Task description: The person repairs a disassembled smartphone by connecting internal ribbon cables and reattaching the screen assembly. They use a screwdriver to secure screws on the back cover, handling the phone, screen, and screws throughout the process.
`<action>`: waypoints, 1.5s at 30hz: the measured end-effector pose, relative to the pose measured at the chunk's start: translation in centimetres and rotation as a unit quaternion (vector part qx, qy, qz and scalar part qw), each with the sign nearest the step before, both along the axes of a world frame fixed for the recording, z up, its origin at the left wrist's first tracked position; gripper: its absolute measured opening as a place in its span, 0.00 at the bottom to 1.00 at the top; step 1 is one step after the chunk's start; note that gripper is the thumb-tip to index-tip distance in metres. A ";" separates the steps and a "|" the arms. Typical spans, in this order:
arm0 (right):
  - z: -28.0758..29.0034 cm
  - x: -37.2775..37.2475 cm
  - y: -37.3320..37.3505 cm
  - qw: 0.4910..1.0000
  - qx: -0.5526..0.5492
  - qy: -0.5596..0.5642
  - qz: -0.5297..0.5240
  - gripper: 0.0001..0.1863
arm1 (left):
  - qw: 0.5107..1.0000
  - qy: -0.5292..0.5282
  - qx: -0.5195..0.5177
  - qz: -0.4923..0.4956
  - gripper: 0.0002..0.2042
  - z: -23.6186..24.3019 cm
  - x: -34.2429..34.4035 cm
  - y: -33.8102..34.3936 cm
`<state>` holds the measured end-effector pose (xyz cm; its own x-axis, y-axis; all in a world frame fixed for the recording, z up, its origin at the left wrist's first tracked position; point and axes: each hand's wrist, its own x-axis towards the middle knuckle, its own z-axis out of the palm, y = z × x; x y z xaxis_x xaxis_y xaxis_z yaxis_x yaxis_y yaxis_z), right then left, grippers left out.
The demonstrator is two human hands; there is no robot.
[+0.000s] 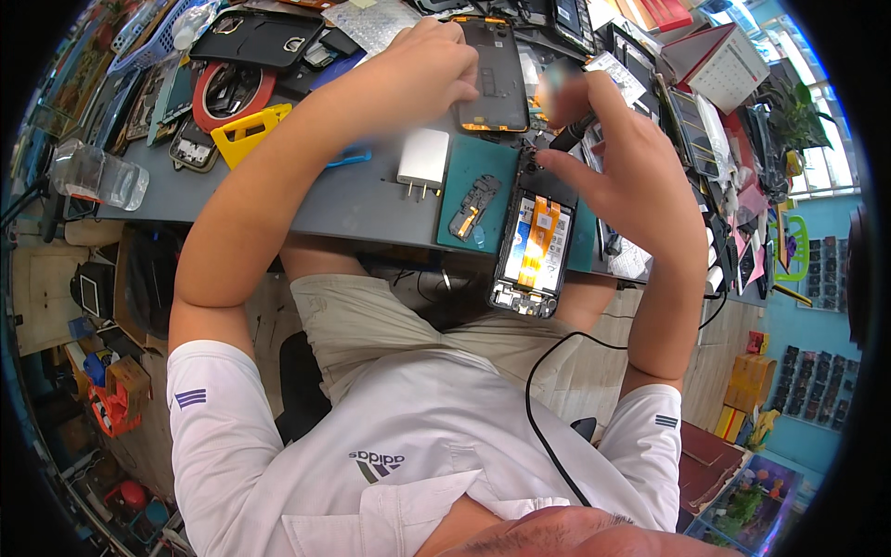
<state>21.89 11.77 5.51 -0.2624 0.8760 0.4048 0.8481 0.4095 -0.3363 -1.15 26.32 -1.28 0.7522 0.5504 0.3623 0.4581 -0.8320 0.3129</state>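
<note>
An opened phone (534, 243) with a bared battery and an orange flex cable lies tilted across the table's front edge, its lower end jutting past it. Above its upper end, my right hand (624, 153) is closed round a dark cylindrical tool (572, 134); the thumb rests close to the phone's top. My left hand (429, 67) is curled at the left edge of a dark phone back cover (494, 79) farther back. Its fingers are bent in, and what they hold is hidden. A loose phone inner bracket (475, 206) lies on the teal mat (455, 176).
Left of the mat stands a white charger (424, 158). Farther left are a yellow frame (251, 130), a red tape roll (206, 97), a black case (246, 39) and a clear plastic container (102, 174). Phone parts crowd the back and right, beside a desk calendar (729, 70). A black cable (531, 371) crosses my lap.
</note>
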 end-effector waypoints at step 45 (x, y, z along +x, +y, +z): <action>-0.5 -0.4 -0.8 0.993 0.030 -0.083 -0.077 0.21 | 1.000 0.004 -0.009 0.014 0.08 0.5 0.2 -1.4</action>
<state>21.50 10.99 5.05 -0.1946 0.8862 0.4206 0.9439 0.2858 -0.1656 -0.97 24.92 -0.74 0.7397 0.5772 0.3461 0.4837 -0.8135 0.3229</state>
